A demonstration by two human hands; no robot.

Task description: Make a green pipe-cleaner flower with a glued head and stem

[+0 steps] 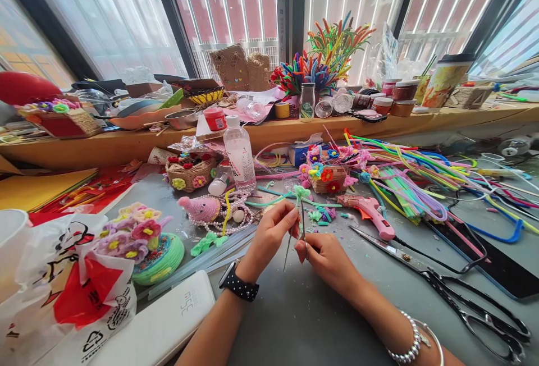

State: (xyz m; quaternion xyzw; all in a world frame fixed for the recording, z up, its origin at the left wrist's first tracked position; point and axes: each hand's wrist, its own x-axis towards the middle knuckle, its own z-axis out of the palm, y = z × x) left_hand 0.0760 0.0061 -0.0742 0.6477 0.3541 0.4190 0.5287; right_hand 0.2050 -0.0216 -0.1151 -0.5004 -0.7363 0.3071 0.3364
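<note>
Pinched in my left hand (275, 228), which wears a watch, is a small light-green fuzzy flower (302, 192) of pipe cleaner. Its head stands above my fingertips, and a thin wire-like stem (287, 256) points down below them. Closed around a slim metal tool (303, 220), my right hand (326, 254) meets the left at the stem. The tool reaches up to just under the flower head; whether it is small scissors or tweezers I cannot tell. More green fuzzy pieces (208, 242) lie left of my left hand.
Large black-handled scissors (421, 268) and a pink glue gun (370, 214) lie to the right. Pipe cleaners (412, 181) are heaped behind them. A water bottle (240, 155) stands behind my hands. A white power bank (168, 321), plastic bag (63, 276) and flower-topped green cushion (162, 259) sit left.
</note>
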